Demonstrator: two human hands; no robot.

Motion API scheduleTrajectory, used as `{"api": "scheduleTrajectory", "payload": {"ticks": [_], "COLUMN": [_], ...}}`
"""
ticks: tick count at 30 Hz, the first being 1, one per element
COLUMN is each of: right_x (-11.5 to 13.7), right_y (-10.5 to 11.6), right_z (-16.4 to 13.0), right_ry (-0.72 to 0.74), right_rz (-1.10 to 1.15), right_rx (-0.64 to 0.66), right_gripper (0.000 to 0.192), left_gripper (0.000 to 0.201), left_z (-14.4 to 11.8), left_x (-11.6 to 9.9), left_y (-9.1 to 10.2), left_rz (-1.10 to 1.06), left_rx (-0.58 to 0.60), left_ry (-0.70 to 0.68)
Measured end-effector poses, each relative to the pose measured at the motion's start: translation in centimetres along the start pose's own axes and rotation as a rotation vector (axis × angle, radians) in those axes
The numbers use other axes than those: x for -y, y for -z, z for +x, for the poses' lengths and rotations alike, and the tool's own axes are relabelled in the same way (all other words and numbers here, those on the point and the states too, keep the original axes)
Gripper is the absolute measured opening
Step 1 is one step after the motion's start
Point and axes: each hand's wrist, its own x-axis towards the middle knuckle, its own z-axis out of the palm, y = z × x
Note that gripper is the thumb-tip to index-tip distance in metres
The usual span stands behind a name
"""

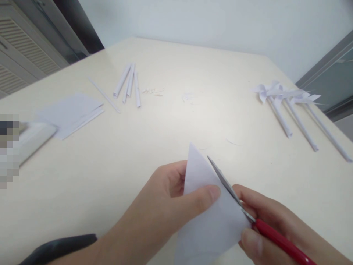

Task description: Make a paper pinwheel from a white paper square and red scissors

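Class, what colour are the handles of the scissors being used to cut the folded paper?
Red; the scissors handles show clearly in the head view, in the right hand.

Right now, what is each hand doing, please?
Left hand: closed on the folded paper, thumb on top.
Right hand: closed on the red-handled scissors, blades at the paper's edge.

Probably an office or classroom: a plain cream table (171, 121), bare white wall (220, 22), a grey louvred cabinet (24, 48) and a grey-framed glass door (331, 81) surround it.
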Motion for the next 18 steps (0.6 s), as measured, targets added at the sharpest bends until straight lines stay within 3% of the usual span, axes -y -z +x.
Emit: {"api": "scheduleTrajectory", "payload": {"ticks": [9,18], "right_x": [-1.6,-1.8], "right_y": [0.2,0.1], "right_z": [0.1,-0.2], "right_ry": [-0.061,-0.036], "right_rz": [-0.063,-0.082], "right_rx": [-0.015,-0.019], "right_gripper": [0.048,0.045], "left_gripper": [0.006,0.005], "left_z": [0.0,-0.2], "left_x": [-0.1,-0.1], "left_y": [0.2,0.1], "left_rz": [0.055,0.074], "left_rx": [-0.020,-0.015], "left_ry": [-0.005,0.000]}}
